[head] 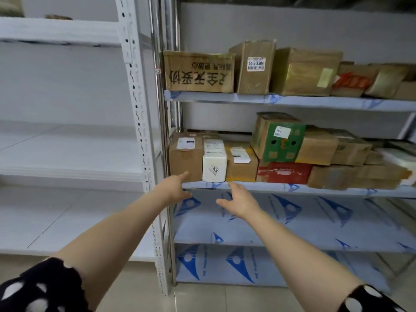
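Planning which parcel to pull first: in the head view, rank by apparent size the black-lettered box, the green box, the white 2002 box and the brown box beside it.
1. black-lettered box, largest
2. green box
3. brown box and white 2002 box: too alike to rank

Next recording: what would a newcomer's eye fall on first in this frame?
Two bare arms stretch up the middle, with the left hand and right hand open just before the middle shelf, holding nothing. They aim at its left end, where a brown carton stands beside a white box labelled 2002. Further right, a green carton is stacked above a red carton.
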